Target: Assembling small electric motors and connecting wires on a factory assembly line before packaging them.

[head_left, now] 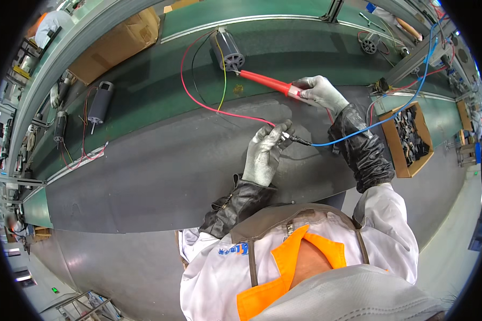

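Observation:
A grey cylindrical motor (227, 49) lies on the green belt ahead of me, its shaft end toward me. My right hand (321, 93), in a pale glove, grips a red test probe (265, 81); the probe's tip meets the motor at its shaft end. Nearer to me, my left hand (265, 152), also gloved, pinches the end of the motor's red wire (241, 114) together with a black-sleeved clip (299, 140) on a blue cable (359, 131). The fingers partly hide where wire and clip join. A yellow-green wire (224, 85) and a black wire also run from the motor.
Two more motors, a larger one (100, 101) and a slimmer one (60, 127), lie at the left with loose wires. A cardboard box of small dark parts (412, 140) stands at the right. A large carton (115, 45) sits far left; another motor (369, 43) lies far right.

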